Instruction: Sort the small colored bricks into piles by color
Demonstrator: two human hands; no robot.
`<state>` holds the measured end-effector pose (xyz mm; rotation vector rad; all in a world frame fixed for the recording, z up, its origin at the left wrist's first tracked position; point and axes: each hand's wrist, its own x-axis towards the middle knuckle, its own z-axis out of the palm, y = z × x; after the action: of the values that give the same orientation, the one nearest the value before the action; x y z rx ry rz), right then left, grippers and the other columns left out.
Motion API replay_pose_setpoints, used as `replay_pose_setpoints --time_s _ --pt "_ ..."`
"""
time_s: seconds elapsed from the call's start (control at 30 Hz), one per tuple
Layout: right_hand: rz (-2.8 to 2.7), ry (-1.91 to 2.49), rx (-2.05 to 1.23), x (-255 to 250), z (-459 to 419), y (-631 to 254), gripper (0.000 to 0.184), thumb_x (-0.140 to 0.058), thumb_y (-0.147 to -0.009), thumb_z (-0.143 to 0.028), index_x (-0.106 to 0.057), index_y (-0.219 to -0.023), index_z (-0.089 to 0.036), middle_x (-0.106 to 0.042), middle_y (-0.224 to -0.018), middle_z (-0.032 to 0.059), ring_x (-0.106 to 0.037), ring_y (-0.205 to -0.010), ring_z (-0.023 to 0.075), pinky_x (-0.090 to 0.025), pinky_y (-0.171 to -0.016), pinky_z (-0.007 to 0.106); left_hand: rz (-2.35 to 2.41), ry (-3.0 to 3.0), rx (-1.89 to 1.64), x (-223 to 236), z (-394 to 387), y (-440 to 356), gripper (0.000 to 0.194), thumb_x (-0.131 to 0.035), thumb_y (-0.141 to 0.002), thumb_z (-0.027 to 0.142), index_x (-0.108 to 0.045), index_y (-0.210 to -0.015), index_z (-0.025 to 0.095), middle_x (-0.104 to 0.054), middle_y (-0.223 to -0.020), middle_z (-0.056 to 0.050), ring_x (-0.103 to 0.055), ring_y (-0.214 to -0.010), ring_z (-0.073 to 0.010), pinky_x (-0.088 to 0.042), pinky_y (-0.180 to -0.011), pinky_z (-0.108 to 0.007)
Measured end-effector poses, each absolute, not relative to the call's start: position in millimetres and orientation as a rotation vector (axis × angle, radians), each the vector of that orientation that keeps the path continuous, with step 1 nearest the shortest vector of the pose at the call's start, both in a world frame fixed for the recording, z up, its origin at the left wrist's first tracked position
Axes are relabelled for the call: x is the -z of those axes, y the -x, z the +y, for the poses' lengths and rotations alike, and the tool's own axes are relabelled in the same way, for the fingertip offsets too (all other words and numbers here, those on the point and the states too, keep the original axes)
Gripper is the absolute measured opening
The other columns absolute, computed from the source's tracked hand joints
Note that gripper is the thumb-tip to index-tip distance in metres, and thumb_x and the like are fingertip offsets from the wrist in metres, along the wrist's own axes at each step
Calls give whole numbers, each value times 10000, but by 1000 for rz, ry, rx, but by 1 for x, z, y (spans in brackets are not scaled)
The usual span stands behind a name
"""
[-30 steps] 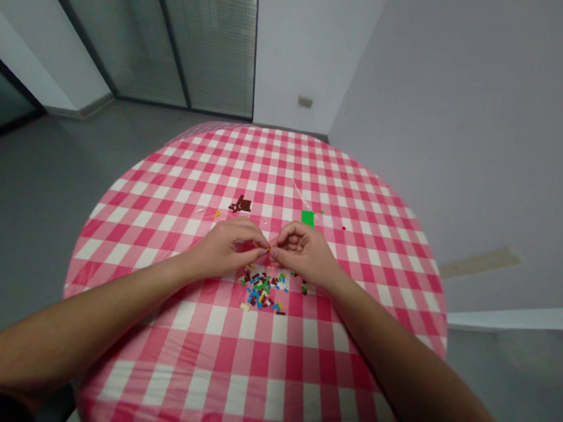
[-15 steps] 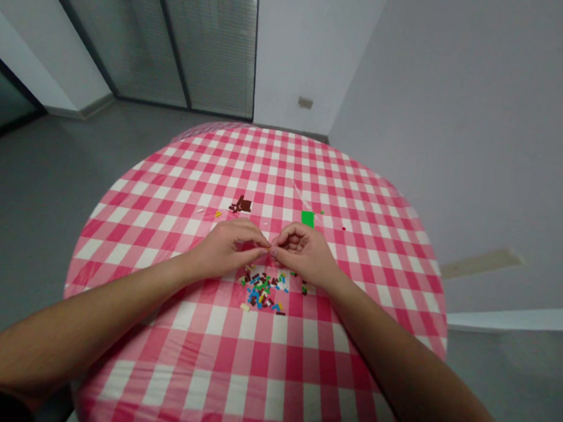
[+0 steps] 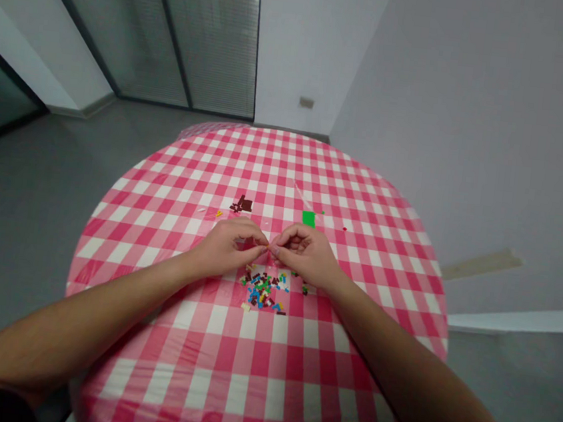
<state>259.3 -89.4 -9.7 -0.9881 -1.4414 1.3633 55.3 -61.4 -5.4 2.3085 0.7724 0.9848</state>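
My left hand [image 3: 232,243] and my right hand [image 3: 306,254] meet over the middle of the table, both with thumb and fingers pinched together. Between their fingertips sits a tiny yellowish piece [image 3: 268,246], mostly covered and too small to make out well. Just below the hands lies a loose pile of small toy bricks [image 3: 262,289] in blue, green, brown, yellow and white. A few more small bricks [image 3: 305,289] rest partly under my right hand. Beyond my right fingers is a flat green plate [image 3: 308,219], its near edge close to the knuckles.
A cluster of dark brown bricks [image 3: 242,204] lies beyond my left hand, with a small yellow piece [image 3: 219,214] near it. A tiny red piece [image 3: 344,229] is off to the right. A checked pink-and-white tablecloth [image 3: 245,362] covers the round table.
Both hands stay in nearly the same place, still pinching. The fingertips have shifted slightly around the tiny piece. Bricks on the table have not visibly moved.
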Motion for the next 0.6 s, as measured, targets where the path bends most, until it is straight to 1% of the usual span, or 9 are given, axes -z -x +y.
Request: replay_pose_setpoints --time_s 0.1,0.23,0.33,0.43,0.5,0.6 --pt "-1447 997 -1370 9 -90 -259 236 -786 -747 -323 -586 -767 -200 -670 -737 18 -620 -622 115 -523 -563 261 774 -2288 -987 5 -61 -55 90 -642 -867 189 -713 -812 188 -736 -765 -25 -641 -726 -149 -493 -676 -283" --pt "-1438 1029 -1348 10 -89 -260 240 -789 -734 -324 -584 -767 -203 -671 -745 15 -620 -624 116 -535 -581 272 920 -2236 -989 2 -47 -42 106 -640 -841 238 -731 -809 195 -740 -816 -42 -662 -787 -176 -512 -753 -316" --pt "-1432 1027 -1340 11 -89 -261 222 -780 -738 -304 -586 -767 -201 -660 -718 10 -612 -613 113 -522 -567 264 1298 -2120 -982 -1 -24 -19 151 -660 -809 314 -759 -848 208 -744 -853 -48 -628 -737 -181 -482 -665 -299" --pt "-1444 1031 -1328 13 -88 -262 201 -769 -740 -292 -595 -772 -198 -645 -700 1 -600 -598 109 -508 -543 254 1670 -1977 -913 -3 -2 5 196 -667 -764 360 -765 -840 209 -726 -775 -34 -593 -679 -176 -439 -608 -282" --pt "-1460 1031 -1315 14 -88 -262 195 -764 -740 -295 -597 -771 -199 -637 -687 -7 -592 -584 104 -502 -532 249 1760 -1924 -822 -2 8 16 212 -673 -734 377 -765 -820 207 -717 -730 -23 -592 -658 -175 -421 -586 -271" --pt "-1468 1031 -1304 15 -87 -263 189 -757 -743 -293 -595 -769 -201 -624 -657 -19 -580 -548 99 -493 -510 244 1773 -1903 -725 0 14 22 231 -696 -698 410 -773 -778 207 -724 -708 -28 -607 -644 -183 -421 -580 -273"
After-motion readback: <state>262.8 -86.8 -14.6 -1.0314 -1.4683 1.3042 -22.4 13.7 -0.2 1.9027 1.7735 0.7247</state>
